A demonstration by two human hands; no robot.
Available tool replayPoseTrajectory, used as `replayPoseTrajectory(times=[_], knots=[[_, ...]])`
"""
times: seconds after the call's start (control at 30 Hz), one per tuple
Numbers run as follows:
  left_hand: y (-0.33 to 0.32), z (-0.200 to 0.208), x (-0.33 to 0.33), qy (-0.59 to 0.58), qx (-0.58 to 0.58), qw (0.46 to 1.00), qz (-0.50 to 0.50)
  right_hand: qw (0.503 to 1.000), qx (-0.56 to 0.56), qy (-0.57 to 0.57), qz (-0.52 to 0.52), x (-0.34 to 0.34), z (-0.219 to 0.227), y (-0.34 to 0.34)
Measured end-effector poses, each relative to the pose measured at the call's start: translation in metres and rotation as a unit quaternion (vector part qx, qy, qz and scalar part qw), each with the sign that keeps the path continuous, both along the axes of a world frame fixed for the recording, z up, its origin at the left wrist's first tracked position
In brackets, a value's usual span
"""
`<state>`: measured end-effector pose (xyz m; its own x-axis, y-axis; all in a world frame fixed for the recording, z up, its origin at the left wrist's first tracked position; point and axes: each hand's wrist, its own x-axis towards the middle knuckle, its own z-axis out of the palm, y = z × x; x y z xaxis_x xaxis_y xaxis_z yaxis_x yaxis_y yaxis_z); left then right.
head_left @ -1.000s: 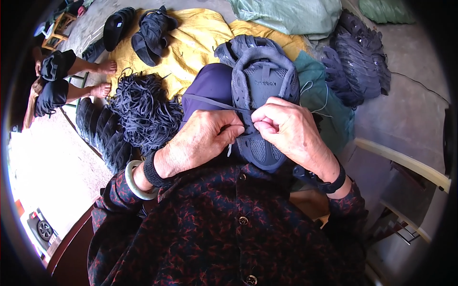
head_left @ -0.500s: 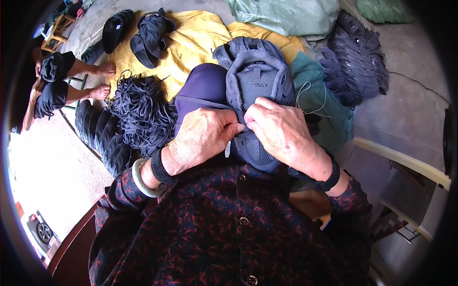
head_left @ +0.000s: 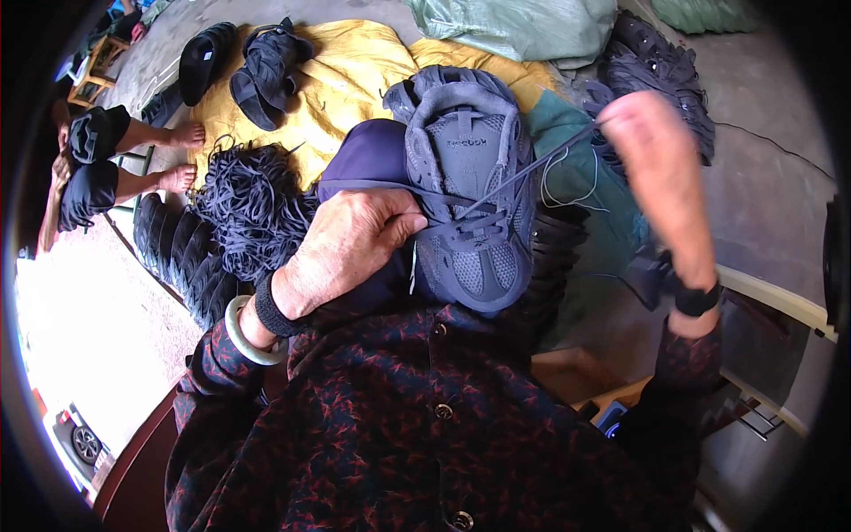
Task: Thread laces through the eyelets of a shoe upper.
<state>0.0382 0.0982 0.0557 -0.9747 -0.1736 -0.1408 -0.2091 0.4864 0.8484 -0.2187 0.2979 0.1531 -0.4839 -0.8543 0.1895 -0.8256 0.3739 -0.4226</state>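
A dark grey shoe upper (head_left: pixel 483 266) lies toe toward me over my purple-clad knee, its lower eyelets threaded with flat lace. My left hand (head_left: pixel 355 244) is closed in a pinch at the left edge of its eyelet row. Up to the right, my right hand (head_left: pixel 651 146) is blurred, its fingers closed on one end of a dark shoelace (head_left: pixel 534 167). That lace runs taut from the shoe's middle eyelets to the fingers. Another stretch of lace crosses my knee to the left of the shoe.
A tangled heap of dark laces (head_left: pixel 253 208) lies left, beside a row of stacked uppers (head_left: pixel 182 253). More uppers (head_left: pixel 270 71) rest on a yellow sheet (head_left: pixel 355 62). Bundled uppers (head_left: pixel 656 80) lie far right, near a green sack (head_left: pixel 532 27). Another person's bare feet (head_left: pixel 182 177) show at left.
My right hand has moved from the shoe's eyelets up and to the right, drawing the lace out taut. My left hand stays at the shoe's left edge.
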Motion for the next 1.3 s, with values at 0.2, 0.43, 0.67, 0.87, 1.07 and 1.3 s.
replayPoseTrajectory(times=[0.2,0.43,0.67,0.87,1.07,1.3], knots=[[0.007,-0.003,0.009,0.097,-0.095,0.988,0.068,0.898,-0.156,-0.317,-0.261,-0.091,-0.005,0.060],[0.028,0.019,0.021,0.072,-0.014,0.993,0.095,0.636,-0.325,-0.700,-0.009,-0.082,-0.033,0.038],[0.032,0.009,0.012,0.002,-0.018,0.995,0.099,0.609,-0.357,-0.707,-0.042,-0.068,-0.036,0.015],[0.014,0.021,0.013,-0.031,0.094,0.989,0.107,0.752,-0.344,-0.558,-0.062,-0.045,-0.029,0.003],[0.008,0.015,0.011,-0.027,0.341,0.932,0.116,0.756,-0.334,-0.557,-0.082,-0.060,-0.036,0.003],[0.002,0.010,0.012,-0.040,0.239,0.966,0.092,0.776,-0.307,-0.542,-0.098,-0.070,-0.042,0.010]])
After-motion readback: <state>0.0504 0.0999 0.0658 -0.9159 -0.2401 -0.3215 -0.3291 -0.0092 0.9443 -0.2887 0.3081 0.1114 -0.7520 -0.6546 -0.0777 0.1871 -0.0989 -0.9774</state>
